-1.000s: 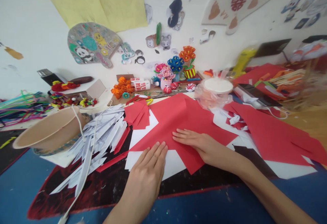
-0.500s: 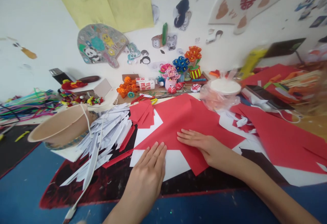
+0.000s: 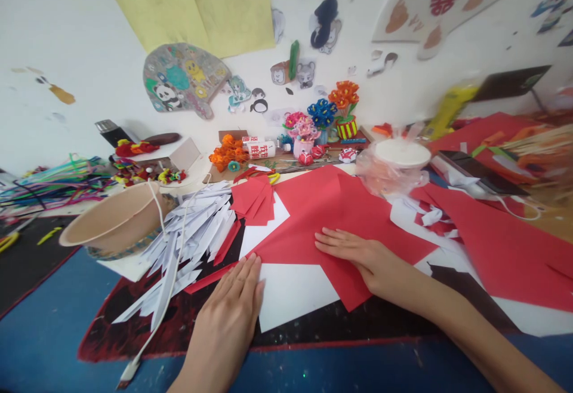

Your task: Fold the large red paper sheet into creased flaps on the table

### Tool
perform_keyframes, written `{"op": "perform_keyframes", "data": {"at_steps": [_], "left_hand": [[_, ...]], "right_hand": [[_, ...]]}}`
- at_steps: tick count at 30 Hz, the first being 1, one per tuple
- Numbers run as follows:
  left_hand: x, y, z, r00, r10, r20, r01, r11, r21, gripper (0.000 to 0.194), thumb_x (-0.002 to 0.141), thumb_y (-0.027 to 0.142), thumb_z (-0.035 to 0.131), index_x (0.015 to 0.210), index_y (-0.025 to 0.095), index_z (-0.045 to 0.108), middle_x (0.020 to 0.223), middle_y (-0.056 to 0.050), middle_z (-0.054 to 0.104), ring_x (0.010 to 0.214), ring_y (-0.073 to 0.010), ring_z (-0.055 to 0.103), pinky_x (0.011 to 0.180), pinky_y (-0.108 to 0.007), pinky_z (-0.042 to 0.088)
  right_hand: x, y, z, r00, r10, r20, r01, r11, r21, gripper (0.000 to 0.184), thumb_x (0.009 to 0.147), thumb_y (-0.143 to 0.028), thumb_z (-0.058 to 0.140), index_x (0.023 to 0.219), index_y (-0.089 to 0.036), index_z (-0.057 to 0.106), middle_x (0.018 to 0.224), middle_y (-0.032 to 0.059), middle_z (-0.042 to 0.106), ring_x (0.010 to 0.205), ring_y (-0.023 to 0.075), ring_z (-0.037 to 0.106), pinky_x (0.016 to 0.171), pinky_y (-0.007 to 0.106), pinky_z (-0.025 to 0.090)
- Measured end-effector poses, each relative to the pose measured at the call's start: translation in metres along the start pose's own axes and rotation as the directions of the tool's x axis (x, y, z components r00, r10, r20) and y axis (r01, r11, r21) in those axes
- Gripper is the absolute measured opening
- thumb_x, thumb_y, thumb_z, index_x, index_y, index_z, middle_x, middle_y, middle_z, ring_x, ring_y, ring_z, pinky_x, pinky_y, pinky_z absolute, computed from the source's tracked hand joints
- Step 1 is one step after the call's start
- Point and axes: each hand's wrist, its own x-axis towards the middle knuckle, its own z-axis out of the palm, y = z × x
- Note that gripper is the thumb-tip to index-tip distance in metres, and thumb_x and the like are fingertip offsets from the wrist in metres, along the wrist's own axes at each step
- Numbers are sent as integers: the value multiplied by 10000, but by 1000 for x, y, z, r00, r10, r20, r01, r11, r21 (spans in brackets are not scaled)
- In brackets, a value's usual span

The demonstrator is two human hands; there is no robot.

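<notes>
A large sheet of red paper (image 3: 313, 214), folded into angular points, lies over white paper (image 3: 290, 294) in front of me. My left hand (image 3: 228, 303) rests flat at the sheet's left point, fingers stretched out along its lower edge. On the middle of the red paper my right hand (image 3: 353, 255) lies flat with its fingers extended, pressing nothing but paper. Left of the sheet is a small stack of red paper pieces (image 3: 253, 199), and beside it a heap of white paper strips (image 3: 197, 220).
A beige bowl (image 3: 111, 220) stands at the left, with a white cable (image 3: 165, 297) running over the strips. Flower ornaments (image 3: 322, 115) line the wall. To the right are a white-lidded tub (image 3: 401, 154) in plastic and more red paper (image 3: 505, 243).
My left hand has slid left along the red paper's lower edge to its left point. The right hand stays in place on the paper. The view has turned slightly left.
</notes>
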Motion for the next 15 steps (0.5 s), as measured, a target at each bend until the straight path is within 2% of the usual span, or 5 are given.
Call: {"op": "perform_keyframes", "data": {"at_steps": [6, 11, 13, 15], "left_hand": [[-1, 0, 0, 1000, 23, 5, -23, 995, 100, 361, 901, 244, 377, 1149, 61, 564, 1128, -126, 645, 1044, -249, 577, 888, -410, 482], [-1, 0, -4, 997, -59, -45, 64, 988, 139, 342, 874, 248, 422, 1142, 97, 572, 1119, -113, 649, 792, -246, 553, 681, -401, 446], [-1, 0, -7, 996, -81, -24, 84, 985, 150, 334, 857, 241, 454, 1147, 123, 570, 1081, -94, 666, 772, -242, 534, 640, -375, 410], [-1, 0, -8, 995, -103, -15, 104, 981, 162, 330, 850, 226, 466, 1153, 143, 567, 951, -83, 698, 787, -251, 534, 626, -362, 382]], "right_hand": [[-1, 2, 1, 1000, -22, -14, 21, 1000, -12, 784, 645, 102, 300, 1318, -284, 411, 1372, -42, 413, 1299, 153, 325, 1110, 418, 243], [0, 1, 0, 1000, -15, -16, 15, 1000, -11, 781, 647, 101, 297, 1314, -285, 418, 1364, -44, 423, 1296, 150, 329, 1102, 415, 266], [0, 0, 0, 1000, -12, -12, 11, 1000, -17, 784, 643, 100, 295, 1317, -284, 413, 1365, -42, 421, 1295, 151, 333, 1102, 421, 263], [0, 0, 0, 1000, -7, -9, 7, 1000, -21, 789, 638, 99, 293, 1318, -285, 410, 1369, -44, 415, 1295, 149, 333, 1102, 421, 263]]}}
